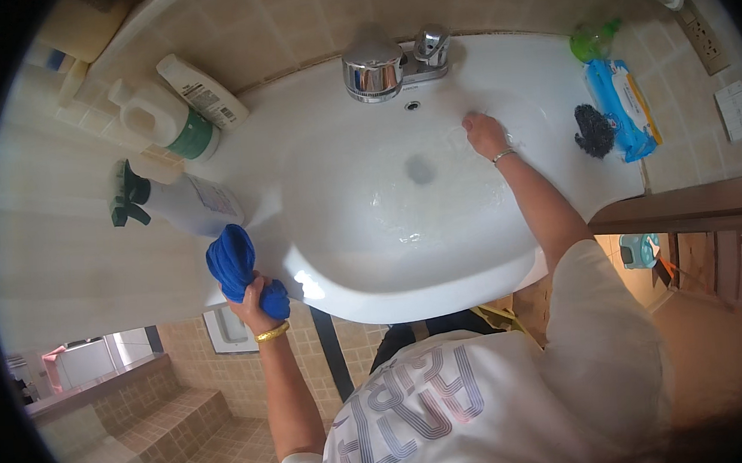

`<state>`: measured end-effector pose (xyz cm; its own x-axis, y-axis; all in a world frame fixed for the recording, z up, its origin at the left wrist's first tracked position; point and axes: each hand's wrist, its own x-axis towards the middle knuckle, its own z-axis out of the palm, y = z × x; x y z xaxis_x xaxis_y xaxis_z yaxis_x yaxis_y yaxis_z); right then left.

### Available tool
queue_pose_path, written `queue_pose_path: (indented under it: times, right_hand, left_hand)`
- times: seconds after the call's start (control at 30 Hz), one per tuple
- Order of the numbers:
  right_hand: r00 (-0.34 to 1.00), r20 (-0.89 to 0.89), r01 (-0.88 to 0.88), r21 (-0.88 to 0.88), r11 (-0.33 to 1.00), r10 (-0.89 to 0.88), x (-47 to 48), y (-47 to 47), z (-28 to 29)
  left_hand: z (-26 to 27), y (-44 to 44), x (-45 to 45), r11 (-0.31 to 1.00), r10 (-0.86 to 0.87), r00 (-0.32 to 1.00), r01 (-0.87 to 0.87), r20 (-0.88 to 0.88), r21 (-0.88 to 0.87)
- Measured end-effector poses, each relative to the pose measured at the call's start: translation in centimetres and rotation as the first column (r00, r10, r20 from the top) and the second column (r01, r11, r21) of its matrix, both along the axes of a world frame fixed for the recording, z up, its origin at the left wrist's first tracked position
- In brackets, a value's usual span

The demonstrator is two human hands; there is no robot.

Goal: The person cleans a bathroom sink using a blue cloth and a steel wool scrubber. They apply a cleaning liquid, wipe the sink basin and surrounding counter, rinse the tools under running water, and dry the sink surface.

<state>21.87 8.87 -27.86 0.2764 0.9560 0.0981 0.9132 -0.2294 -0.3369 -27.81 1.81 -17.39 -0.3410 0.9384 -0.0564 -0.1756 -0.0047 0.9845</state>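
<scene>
A crumpled blue cloth (231, 260) is gripped in my left hand (252, 307), just off the left front rim of the white washbasin (350, 307). The hand looks wet, and a gold bracelet circles its wrist. My right hand (485, 134) is inside the basin, low against its right back wall, with the fingers curled under. Whether anything is within those fingers is hidden. Rippling water (402, 219) lies in the basin, and the drain (419, 169) shows dark and blurred through it. The chrome faucet (372, 70) stands at the back, beside its lever handle (432, 45).
Left of the basin stand a spray bottle (194, 198), a jug with a green label (166, 120) and a white bottle (203, 91). On the right ledge are a black scouring pad (594, 131), a blue wipes pack (624, 110) and a green bottle (590, 42). A wall socket (702, 37) is beyond.
</scene>
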Motion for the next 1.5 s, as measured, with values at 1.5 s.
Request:
queue_pose_path:
  times: [1.5]
  right_hand:
    - [0.898, -0.248, 0.305, -0.249, 0.919, -0.365, -26.2, 6.5, -0.9]
  left_hand:
    - [-0.1, 0.2, -0.6, 0.997, -0.074, 0.997, 0.074, -0.009, 0.006]
